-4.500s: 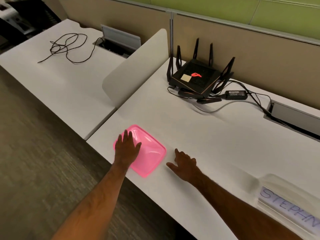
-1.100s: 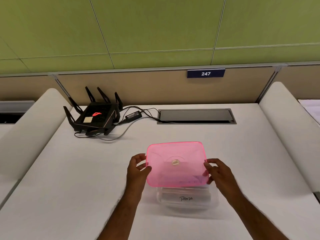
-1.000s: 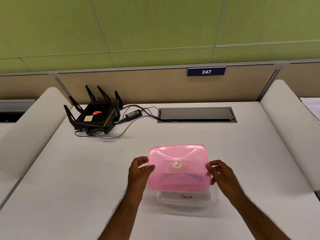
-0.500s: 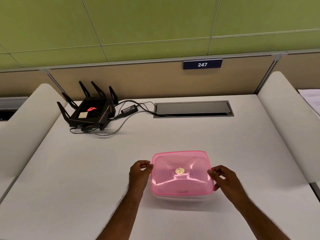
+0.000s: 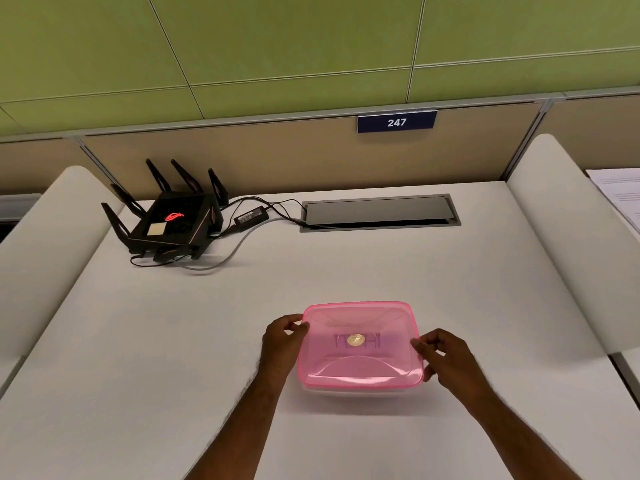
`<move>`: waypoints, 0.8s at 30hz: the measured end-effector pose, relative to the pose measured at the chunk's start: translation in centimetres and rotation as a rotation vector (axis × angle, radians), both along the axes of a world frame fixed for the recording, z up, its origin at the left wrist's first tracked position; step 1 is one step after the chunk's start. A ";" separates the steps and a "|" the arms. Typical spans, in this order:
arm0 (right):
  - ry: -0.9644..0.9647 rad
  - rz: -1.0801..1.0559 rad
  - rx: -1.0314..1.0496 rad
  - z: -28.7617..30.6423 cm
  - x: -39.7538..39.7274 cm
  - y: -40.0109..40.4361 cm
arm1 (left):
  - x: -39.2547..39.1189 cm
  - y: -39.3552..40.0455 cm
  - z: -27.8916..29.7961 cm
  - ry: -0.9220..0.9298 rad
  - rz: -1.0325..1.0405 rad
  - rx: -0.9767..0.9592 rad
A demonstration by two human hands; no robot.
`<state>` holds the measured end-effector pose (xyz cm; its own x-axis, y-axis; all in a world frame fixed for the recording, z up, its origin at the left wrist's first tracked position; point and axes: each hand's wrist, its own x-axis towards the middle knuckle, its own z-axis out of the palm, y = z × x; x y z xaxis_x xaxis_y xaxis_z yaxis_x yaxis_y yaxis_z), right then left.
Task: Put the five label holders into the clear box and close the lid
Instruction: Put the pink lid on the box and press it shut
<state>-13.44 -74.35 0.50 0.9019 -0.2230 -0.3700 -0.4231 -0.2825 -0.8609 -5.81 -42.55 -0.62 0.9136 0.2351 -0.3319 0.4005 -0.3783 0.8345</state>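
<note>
1. Tabletop (image 5: 173, 341) – white, fills the lower two thirds of the frame, w/ rounded dividers at left and right edges. A black router (image 5: 169, 223) sits upper left and a grey cable hatch (image 5: 379, 213) upper centre, both well apart from the work.

2. Clear box (image 5: 360, 393) – lower centre of frame, resting on the tabletop. Only a thin pale strip of its wall shows below the lid. Long axis runs left-right across the frame.

3. Pink lid (image 5: 360, 344) – lies on top of the box, roughly square to it and covering it. Whether the rim is snapped down all round I can't tell.

4. Left hand (image 5: 282, 341) – at the lid's left short edge, fingers curled and pinching that rim near the far corner.

5. Right hand (image 5: 446, 358) – at the lid's right short edge, fingers curled onto the rim about mid-edge.

6. Label holders (image 5: 356, 341) – seen only as faint marks through the pink plastic near a small round sticker at lid centre. Count not readable.

7. Key relation, by my judgement – one hand at each end of the long axis, equally near, lid between them; next move probably calls for pressing straight down at both ends, then the near and far edges.
</note>
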 end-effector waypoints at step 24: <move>-0.126 0.067 -0.268 -0.8 0.5 1.3 | 0.6 -0.9 -0.2 0.060 -0.178 -0.016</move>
<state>-12.97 -73.05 -0.35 0.9528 -0.2365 -0.1905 -0.2909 -0.5305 -0.7962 -5.17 -43.49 -0.78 0.9186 0.0659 -0.3897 0.3780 -0.4349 0.8173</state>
